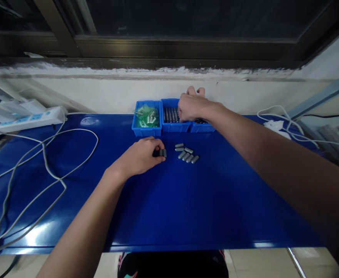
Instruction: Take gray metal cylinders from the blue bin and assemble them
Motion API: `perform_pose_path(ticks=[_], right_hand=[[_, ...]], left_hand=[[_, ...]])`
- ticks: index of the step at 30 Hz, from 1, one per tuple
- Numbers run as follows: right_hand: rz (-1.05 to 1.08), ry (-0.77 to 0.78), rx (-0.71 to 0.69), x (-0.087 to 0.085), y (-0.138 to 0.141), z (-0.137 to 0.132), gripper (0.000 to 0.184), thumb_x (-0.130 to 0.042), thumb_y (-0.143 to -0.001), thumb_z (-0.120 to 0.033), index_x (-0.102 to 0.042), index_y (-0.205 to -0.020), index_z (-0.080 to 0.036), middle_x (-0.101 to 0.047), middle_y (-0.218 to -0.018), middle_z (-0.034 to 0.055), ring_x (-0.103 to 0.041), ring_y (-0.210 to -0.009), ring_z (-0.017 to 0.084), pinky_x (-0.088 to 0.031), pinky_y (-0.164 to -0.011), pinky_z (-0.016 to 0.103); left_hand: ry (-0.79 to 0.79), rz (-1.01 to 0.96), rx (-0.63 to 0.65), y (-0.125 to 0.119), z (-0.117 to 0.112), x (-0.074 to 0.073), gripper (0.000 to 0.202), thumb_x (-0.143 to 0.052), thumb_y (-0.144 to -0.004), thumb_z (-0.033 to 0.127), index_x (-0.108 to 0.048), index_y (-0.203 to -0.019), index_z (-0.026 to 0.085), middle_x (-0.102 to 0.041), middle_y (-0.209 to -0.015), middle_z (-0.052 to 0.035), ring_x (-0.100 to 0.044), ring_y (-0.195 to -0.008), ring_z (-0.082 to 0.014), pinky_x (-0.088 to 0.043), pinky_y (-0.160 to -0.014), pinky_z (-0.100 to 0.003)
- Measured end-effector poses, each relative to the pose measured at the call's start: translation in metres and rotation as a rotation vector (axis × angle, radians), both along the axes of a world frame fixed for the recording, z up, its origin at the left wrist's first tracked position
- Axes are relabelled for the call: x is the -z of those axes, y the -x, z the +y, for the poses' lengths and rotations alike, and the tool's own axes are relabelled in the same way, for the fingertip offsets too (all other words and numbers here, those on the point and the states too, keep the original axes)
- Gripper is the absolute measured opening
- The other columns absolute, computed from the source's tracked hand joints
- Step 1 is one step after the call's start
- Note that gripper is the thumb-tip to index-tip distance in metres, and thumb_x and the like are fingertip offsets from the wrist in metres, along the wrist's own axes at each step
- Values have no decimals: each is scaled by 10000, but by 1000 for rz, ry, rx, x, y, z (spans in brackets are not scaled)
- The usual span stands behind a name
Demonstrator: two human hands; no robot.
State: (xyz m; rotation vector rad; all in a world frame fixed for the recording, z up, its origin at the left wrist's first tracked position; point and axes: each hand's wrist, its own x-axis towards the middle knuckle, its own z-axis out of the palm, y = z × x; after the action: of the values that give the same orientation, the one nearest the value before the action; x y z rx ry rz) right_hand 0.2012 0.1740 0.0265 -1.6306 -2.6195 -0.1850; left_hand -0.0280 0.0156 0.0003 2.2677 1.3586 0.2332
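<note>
My left hand (143,155) rests on the table with thumb and fingers closed around short dark grey cylinders, which look like battery cells (162,153). Just right of it, several loose grey cells (186,156) lie on their sides, some in a slanted row. My right hand (194,105) is over the right part of the middle blue bin (175,127), its fingers curled and tips pointing down; what they pinch is hidden. Dark cylinders (171,115) lie side by side in that bin. The right blue bin (202,128), partly covered by my hand and forearm, holds dark items.
A left blue bin (146,132) holds small shiny metal pieces on green plastic. White cables (62,179) loop over the blue table (204,208) at left, beside a power strip (32,119). More cable (295,131) and crumpled white material (276,126) lie far right. A wall stands behind the bins.
</note>
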Motion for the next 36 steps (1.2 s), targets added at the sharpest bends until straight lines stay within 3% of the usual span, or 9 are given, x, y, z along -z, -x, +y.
perform_pose_path(ticks=[6,12,15,19,26,30,33,35,36], right_hand=[[-107,-43,-89,-7,3,-18,360,-950,-607,-131,-600,-541,-184,-715,-1107,177,-424,-1351,555,-321,-1051,840],[-100,16,-76,-9,6,-21,333,-870,-634,-30,-593,-537,-187,-735,-1168,162,-319,-1479,564,-259,-1112,848],[-71,47,-64,-4,1,-15,345,-898,-650,-93,-594,-527,-199,-727,-1110,174,-319,-1484,569,-249,-1113,864],[15,12,-136,7,-8,-3,465,-931,-702,-321,-528,-487,-233,-706,-1032,195,-341,-1469,594,-239,-1104,897],[5,41,-112,9,-7,-1,442,-964,-659,-190,-560,-484,-223,-722,-1027,188,-292,-1531,610,-188,-1125,931],[-24,76,-97,2,-5,-1,378,-1000,-692,-354,-679,-544,-221,-720,-1178,198,-325,-1537,578,-202,-1146,918],[25,63,-34,-14,-3,-6,204,-938,-780,-307,-785,-687,-209,-708,-1285,180,-329,-1557,550,-178,-1191,870],[127,-4,-56,-29,-2,-15,75,-824,-888,-272,-831,-853,-207,-712,-1303,159,-400,-1521,508,-217,-1218,792],[186,-38,-88,-37,-2,-22,104,-758,-940,-278,-836,-948,-210,-711,-1315,152,-439,-1492,481,-261,-1218,739]], left_hand=[[-20,2,4,0,0,2,238,-747,-915,334,-758,-1132,237,-752,-1095,-82,-716,-953,-257,-541,-819,-392],[-11,7,7,0,0,1,259,-742,-932,343,-751,-1163,229,-749,-1131,-83,-716,-982,-264,-538,-845,-394],[-6,15,3,0,0,0,254,-740,-935,338,-748,-1164,229,-747,-1136,-81,-715,-995,-269,-531,-850,-398],[-1,10,0,0,0,1,258,-739,-936,337,-744,-1168,224,-747,-1130,-85,-711,-993,-273,-528,-850,-413],[-2,11,3,0,1,1,265,-738,-931,342,-747,-1166,221,-749,-1125,-90,-713,-984,-275,-536,-842,-424],[-18,9,4,0,0,2,256,-735,-926,342,-752,-1154,227,-752,-1119,-87,-715,-972,-269,-541,-829,-415],[-21,2,11,1,0,2,252,-735,-923,339,-751,-1147,227,-753,-1110,-86,-715,-966,-266,-543,-828,-411],[-22,-2,15,1,1,3,245,-732,-924,338,-749,-1142,226,-752,-1103,-85,-714,-968,-266,-542,-837,-414],[-23,-3,16,1,1,3,245,-732,-925,339,-748,-1142,226,-751,-1103,-86,-713,-968,-265,-542,-839,-414]])
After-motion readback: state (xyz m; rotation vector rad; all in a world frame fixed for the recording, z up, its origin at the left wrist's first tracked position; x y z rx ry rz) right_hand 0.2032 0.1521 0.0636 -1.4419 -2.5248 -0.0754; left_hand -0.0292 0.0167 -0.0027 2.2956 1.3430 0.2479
